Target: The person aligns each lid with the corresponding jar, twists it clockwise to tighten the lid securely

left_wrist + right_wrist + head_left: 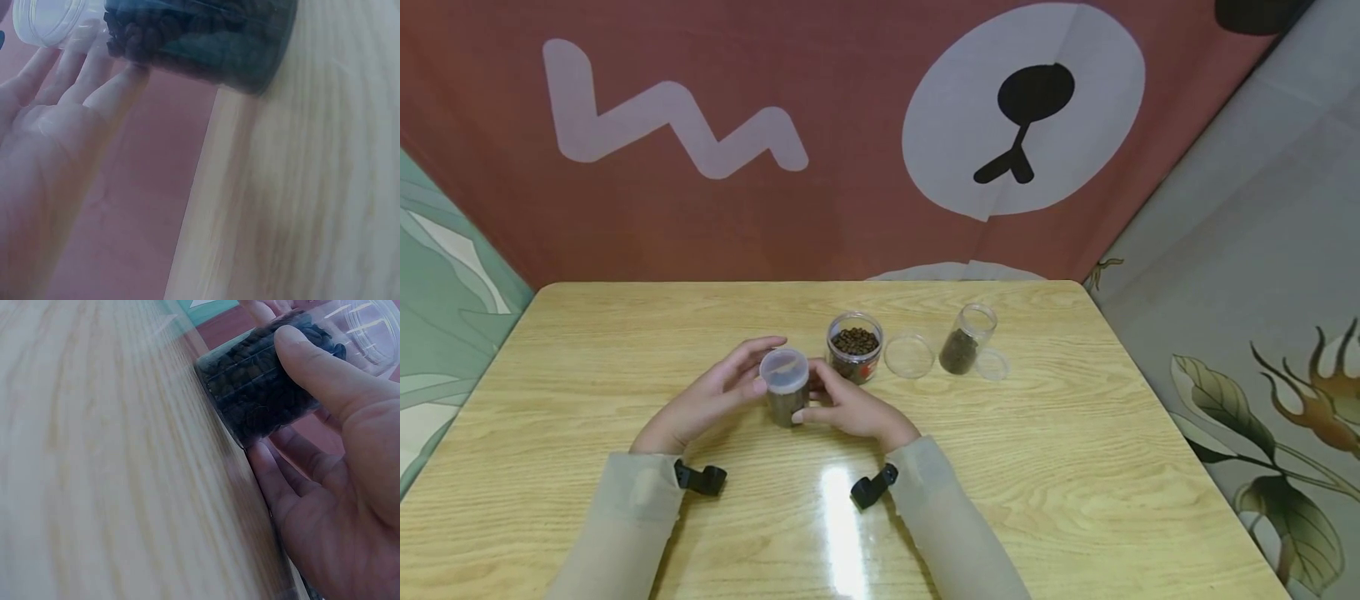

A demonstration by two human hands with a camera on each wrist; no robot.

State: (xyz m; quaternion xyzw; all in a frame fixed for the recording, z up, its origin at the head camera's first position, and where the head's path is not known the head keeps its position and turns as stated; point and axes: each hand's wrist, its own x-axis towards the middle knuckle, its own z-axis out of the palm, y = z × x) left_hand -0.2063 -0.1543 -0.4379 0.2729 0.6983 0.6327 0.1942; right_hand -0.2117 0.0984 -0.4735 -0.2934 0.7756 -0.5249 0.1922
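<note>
A clear plastic jar (786,402), partly filled with dark seeds (256,378), stands on the table between the two hands. Its top looks pale and translucent in the head view; whether a lid covers it is hard to tell. My right hand (853,408) holds the jar from the right, with the thumb on the near side and the fingers around the far side. On the left, my left hand (715,392) stays close to the jar's upper part, its fingers fairly straight. In the left wrist view, those fingers (81,78) extend behind the jar.
Behind the right hand stands an open jar of brown beans (855,343). A round clear lid (909,356) lies beside it. Farther right, another clear jar (966,340) holds dark contents, with a small lid (992,364) next to it. The wooden table (1075,467) meets a red cloth backdrop.
</note>
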